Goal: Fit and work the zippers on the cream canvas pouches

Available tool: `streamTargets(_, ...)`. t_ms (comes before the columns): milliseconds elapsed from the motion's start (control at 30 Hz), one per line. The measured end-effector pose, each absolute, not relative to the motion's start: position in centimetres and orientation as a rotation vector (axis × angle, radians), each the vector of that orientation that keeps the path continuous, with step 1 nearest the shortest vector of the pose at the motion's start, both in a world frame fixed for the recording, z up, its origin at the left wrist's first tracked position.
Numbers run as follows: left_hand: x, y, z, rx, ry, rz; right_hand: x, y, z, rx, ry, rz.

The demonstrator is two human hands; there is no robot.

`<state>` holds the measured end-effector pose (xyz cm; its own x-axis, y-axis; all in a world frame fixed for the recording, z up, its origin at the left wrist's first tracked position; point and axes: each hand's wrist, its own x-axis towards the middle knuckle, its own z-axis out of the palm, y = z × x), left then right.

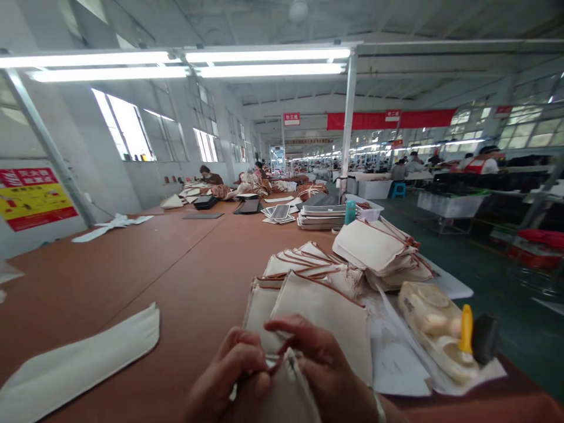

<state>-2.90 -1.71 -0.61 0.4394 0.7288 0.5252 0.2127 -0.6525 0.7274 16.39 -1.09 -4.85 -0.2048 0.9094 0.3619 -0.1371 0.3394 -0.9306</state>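
Observation:
Close to me at the bottom centre, a light beige fabric piece (288, 396) with a zipper edge stands up between my two hands. My left hand (235, 370) pinches its left side with bent fingers. On the other side, my right hand (324, 364) grips the top edge near the zipper end, index finger stretched over it. The lower part of the piece runs out of the frame. Just beyond the hands lie flat beige panels (326, 314) with brown edging, and behind them a fanned pile (304, 258) and a taller stack (374, 247) of similar pieces.
A long beige piece (83, 361) lies at the left of the brown table (189, 282). At the right are a cream plastic container (429, 311), a yellow-handled tool (466, 329) and white sheets. A turquoise bottle (350, 212) stands farther back, near stacked panels. People sit in the distance.

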Motion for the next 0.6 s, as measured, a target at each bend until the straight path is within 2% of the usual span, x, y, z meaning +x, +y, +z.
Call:
streamTargets(100,-1.6,-2.1,-1.8,2.06,0.851,1.246,15.7,-4.0,-4.0,-0.596,-1.502,1.124)
streamTargets(233,-1.4,-2.6,-2.5,2.122,0.884,1.253,16.4,-5.0,-4.2,-0.649,-1.474,1.225)
streamTargets(433,-1.5,-3.4,-2.3,2.321,0.844,1.179,16.4,-5.5,-4.4,-0.675,-1.439,1.335)
streamTargets(600,-2.3,-3.5,-1.7,2.178,0.793,1.116,15.9,-5.5,-3.9,-0.562,-1.465,1.448)
